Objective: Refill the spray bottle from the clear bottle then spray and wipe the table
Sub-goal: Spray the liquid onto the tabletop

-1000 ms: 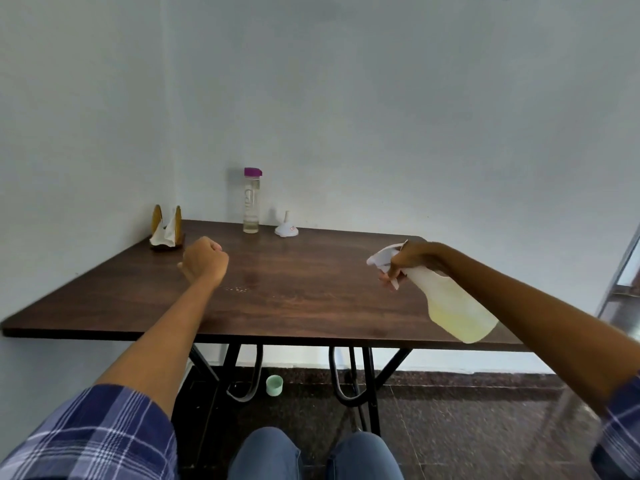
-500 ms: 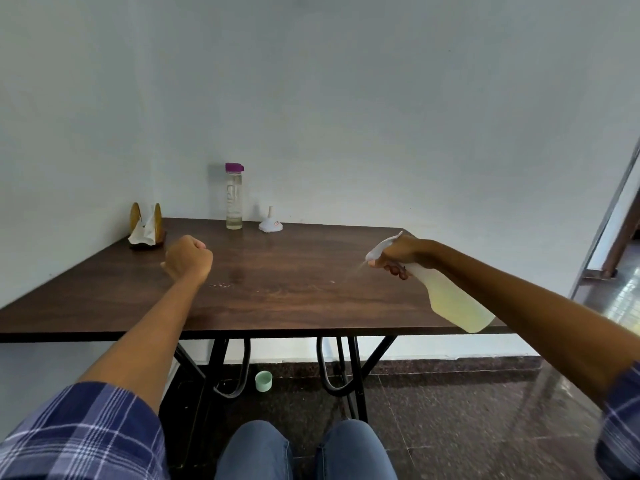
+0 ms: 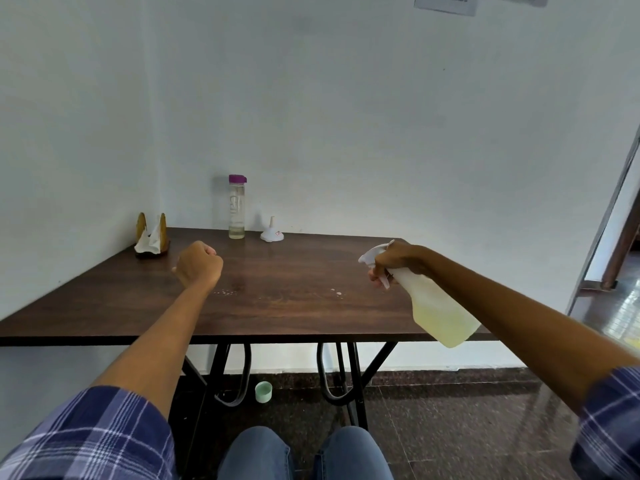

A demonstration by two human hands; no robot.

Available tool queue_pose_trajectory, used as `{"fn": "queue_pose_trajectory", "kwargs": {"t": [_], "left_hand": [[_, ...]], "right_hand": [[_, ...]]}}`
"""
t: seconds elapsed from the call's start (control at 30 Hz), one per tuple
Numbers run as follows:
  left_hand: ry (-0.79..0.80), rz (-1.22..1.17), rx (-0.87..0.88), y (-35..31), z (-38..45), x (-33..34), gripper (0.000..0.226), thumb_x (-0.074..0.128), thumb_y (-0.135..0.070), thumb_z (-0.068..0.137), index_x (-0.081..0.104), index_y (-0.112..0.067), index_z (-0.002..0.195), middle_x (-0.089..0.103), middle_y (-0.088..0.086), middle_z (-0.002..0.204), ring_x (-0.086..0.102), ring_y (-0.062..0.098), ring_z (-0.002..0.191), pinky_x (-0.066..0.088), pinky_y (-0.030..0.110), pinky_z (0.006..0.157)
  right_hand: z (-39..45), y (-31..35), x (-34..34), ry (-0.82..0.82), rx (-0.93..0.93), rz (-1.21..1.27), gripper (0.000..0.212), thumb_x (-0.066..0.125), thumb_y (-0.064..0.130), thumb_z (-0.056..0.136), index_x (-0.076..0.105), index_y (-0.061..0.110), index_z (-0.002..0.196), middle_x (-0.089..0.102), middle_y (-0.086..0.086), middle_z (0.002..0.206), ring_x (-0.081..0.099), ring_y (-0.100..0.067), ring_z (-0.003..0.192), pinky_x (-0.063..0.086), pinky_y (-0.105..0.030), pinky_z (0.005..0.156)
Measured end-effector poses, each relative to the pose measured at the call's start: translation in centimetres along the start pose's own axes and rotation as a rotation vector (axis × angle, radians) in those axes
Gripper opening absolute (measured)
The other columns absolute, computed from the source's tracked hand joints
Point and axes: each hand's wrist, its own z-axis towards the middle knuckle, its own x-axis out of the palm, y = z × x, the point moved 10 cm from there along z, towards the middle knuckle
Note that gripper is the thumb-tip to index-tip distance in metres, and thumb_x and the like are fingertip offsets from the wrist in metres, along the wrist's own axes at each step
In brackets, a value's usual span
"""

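well, there is little writing to read: two paper sheets at the top right edge of the frame carry print too small and cropped to make out, the clear bottle has faint pale marking on its side that cannot be read, and the white funnel shows a small sticker with a red spot, also illegible.

right hand, at centre right, grips the neck and trigger head of the spray bottle; its fingers curl round the trigger, nozzle pointing towards the left of the frame. the bottle slants down towards the lower right, above the near right corner of the desk, with pale yellow liquid pooled in its lower part.

left hand, at centre left, is clenched into a fist above the desk; whether anything sits inside it cannot be told.

small droplets lie on the wood just right of the left wrist, and a few more droplets lie left of the nozzle.

the clear bottle stands upright at the far edge of the desk by the wall, purple cap on, a little liquid at its bottom. the funnel rests mouth down just right of it. a wooden napkin holder with white tissue sits in the far left corner. on the floor under the desk lies a small green cap.
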Motion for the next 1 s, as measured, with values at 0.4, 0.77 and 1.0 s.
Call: {"fn": "queue_pose_trajectory", "kwargs": {"t": [0.4,0.77,1.0], "left_hand": [[0.013,0.015,-0.011,0.9,-0.5,0.5,0.022,0.049,-0.001,0.087,0.067,-0.008,0.1,0.066,0.01,0.109,0.057,0.03,0.107,0.037,0.042,0.096],[0.027,0.001,0.014,-0.5,-2.0,0.8,0.022,0.049,-0.002,0.086,0.067,-0.009,0.097,0.066,0.011,0.107,0.057,0.031,0.106,0.04,0.041,0.094],[0.009,0.0,0.001,0.1,-1.4,0.0,0.024,0.048,-0.001,0.087,0.067,-0.008,0.098,0.067,0.011,0.108,0.056,0.031,0.107,0.037,0.043,0.097]], "right_hand": [[-0.5,-1.2,1.2,0.098,-0.053,0.283,0.007,0.05,0.01,0.095,0.056,0.009,0.095,0.058,-0.007,0.08,0.058,-0.016,0.077,0.049,-0.018,0.049],[-0.6,-2.9,3.2,-0.032,0.001,0.419,0.026,0.046,0.04,0.096,0.053,0.015,0.098,0.038,-0.001,0.057,0.036,-0.012,0.05,0.033,-0.023,0.048],[-0.7,-2.3,2.5,-0.031,-0.061,0.481,0.025,0.046,0.01,0.091,0.05,0.011,0.066,0.055,-0.006,0.058,0.052,-0.019,0.061,0.047,-0.027,0.058]]}}
